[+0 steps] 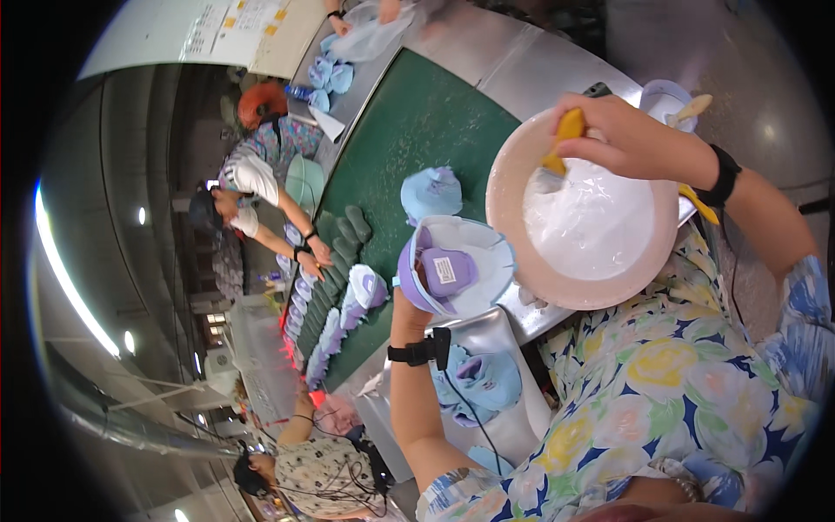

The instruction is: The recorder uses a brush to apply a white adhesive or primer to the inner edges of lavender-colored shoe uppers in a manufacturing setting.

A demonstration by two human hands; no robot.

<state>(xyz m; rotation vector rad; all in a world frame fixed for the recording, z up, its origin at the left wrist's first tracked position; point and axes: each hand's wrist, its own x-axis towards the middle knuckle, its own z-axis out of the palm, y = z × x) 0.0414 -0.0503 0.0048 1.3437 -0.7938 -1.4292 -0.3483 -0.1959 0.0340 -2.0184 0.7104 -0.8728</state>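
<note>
My left hand (412, 311) holds a purple and light blue fabric shoe upper (474, 239), its opening turned up and a white label showing on the purple part inside; the upper hides most of those fingers. Closed round a yellow-handled brush (568, 139), my right hand (613, 135) is over a pale pink bowl (511, 252). The brush's bristles point down at the white liquid (591, 217) in the bowl. Just beyond the held piece, another light blue upper (432, 193) lies on the green work surface (417, 104).
Close to my left forearm, a metal tray (531, 374) holds several blue uppers (487, 383). A second yellow handle (698, 204) sticks out beside the bowl; a white tub (665, 94) with a brush stands behind. Co-workers reach toward rows of dark shoe-shaped forms (326, 291) and uppers.
</note>
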